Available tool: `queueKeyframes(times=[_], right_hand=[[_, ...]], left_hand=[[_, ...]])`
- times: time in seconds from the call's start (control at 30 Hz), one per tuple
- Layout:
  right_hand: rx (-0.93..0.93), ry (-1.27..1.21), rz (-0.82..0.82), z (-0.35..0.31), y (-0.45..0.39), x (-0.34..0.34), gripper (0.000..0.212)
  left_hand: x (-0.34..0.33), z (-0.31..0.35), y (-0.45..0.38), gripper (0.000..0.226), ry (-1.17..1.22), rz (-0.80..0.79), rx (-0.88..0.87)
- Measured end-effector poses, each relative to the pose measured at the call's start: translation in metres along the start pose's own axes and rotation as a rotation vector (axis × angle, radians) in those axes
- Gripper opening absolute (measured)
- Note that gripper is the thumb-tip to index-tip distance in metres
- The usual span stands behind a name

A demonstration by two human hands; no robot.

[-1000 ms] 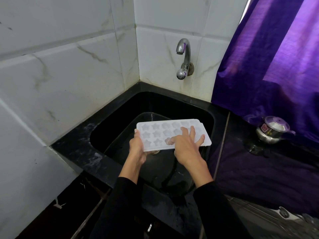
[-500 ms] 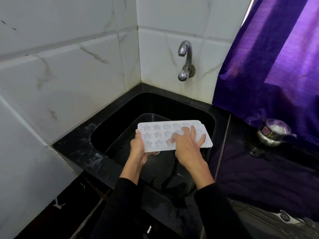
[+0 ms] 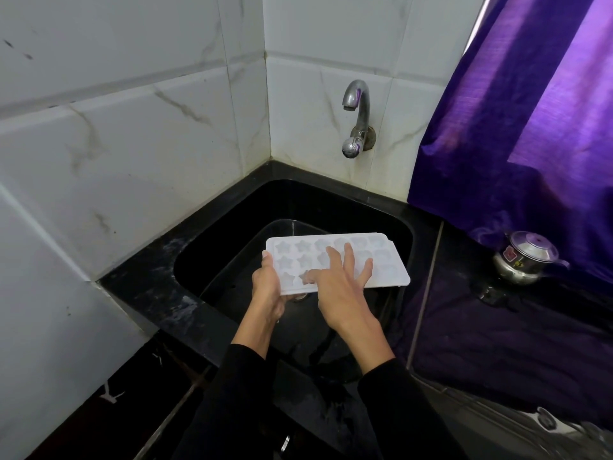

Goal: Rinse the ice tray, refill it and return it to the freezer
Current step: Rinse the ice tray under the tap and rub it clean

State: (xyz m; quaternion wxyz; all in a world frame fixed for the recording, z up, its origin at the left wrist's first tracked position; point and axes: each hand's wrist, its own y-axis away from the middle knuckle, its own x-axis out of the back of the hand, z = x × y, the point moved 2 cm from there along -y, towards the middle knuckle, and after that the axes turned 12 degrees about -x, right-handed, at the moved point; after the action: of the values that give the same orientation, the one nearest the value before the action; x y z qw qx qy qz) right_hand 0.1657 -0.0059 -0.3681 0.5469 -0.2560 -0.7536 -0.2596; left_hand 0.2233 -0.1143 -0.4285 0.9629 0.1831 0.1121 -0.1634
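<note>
A white ice tray (image 3: pixel 381 257) with star-shaped cells is held level over the black sink (image 3: pixel 212 240). My left hand (image 3: pixel 267 287) grips the tray's near left corner, thumb on top. My right hand (image 3: pixel 341 287) lies flat on the tray's upper face with fingers spread, rubbing across the cells. The steel tap (image 3: pixel 356 117) sticks out of the back wall above the sink, and no water is seen running from it. The freezer is out of view.
White marble tiles close the corner on the left and behind. A purple curtain (image 3: pixel 530 111) hangs at right over the dark counter (image 3: pixel 497 330), where a small steel kettle (image 3: pixel 527 257) stands. A metal rack (image 3: pixel 530 426) shows at the lower right.
My right hand's fingers have slid a little across the tray's cells. The tray stays over the sink in my left hand; the view has shifted slightly.
</note>
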Motion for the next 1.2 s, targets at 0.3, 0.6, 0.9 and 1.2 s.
queueKeyframes(times=[0.3, 0.6, 0.9, 1.2], right_hand=[[-0.032, 0.024, 0.009, -0.002, 0.002, 0.0, 0.057], [-0.05, 0.011, -0.006, -0.002, 0.0, 0.001, 0.064], [-0.035, -0.024, 0.062, 0.0, -0.002, 0.0, 0.06], [0.088, -0.011, 0.022, -0.013, -0.001, -0.004, 0.05]], left_hand=[[-0.005, 0.0, 0.004, 0.046, -0.006, -0.005, 0.004], [-0.004, 0.0, 0.004, 0.044, -0.003, 0.003, 0.0], [-0.006, -0.002, 0.003, 0.047, 0.005, -0.007, 0.012], [-0.007, -0.003, 0.006, 0.043, -0.008, 0.008, -0.02]])
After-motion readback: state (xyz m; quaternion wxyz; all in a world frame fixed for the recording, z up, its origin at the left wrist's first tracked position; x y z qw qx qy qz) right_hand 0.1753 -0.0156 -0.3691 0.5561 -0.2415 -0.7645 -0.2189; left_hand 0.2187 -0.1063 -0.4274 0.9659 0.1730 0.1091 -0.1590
